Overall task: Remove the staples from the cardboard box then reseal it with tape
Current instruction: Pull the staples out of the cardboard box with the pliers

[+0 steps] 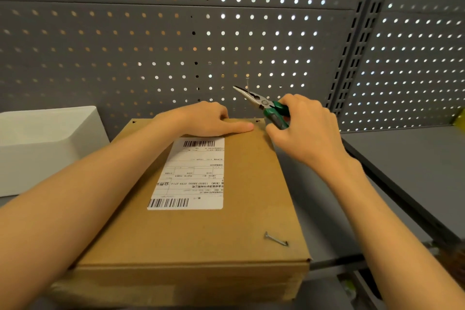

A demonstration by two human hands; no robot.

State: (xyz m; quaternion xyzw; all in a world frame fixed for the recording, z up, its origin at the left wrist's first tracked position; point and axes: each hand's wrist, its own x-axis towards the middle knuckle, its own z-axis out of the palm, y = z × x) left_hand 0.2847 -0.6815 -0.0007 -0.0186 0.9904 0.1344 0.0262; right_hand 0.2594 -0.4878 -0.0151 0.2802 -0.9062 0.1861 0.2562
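Observation:
A flat brown cardboard box (234, 221) with a white shipping label (193, 173) lies in front of me. My left hand (206, 118) lies on the box's far edge, thumb stretched along the top and fingers curled over the back edge. My right hand (304, 128) grips green-handled needle-nose pliers (261, 103), raised above the far right corner. The jaws pinch a thin metal staple (247, 84) that stands upright. Small dark holes mark the far corners of the lid. Another staple (276, 239) sits in the near right corner of the lid.
A white tray (42, 143) stands to the left of the box. A grey pegboard wall (151, 45) rises right behind. The grey shelf surface (412, 166) extends to the right, with a dark metal rail (392, 189) along its edge.

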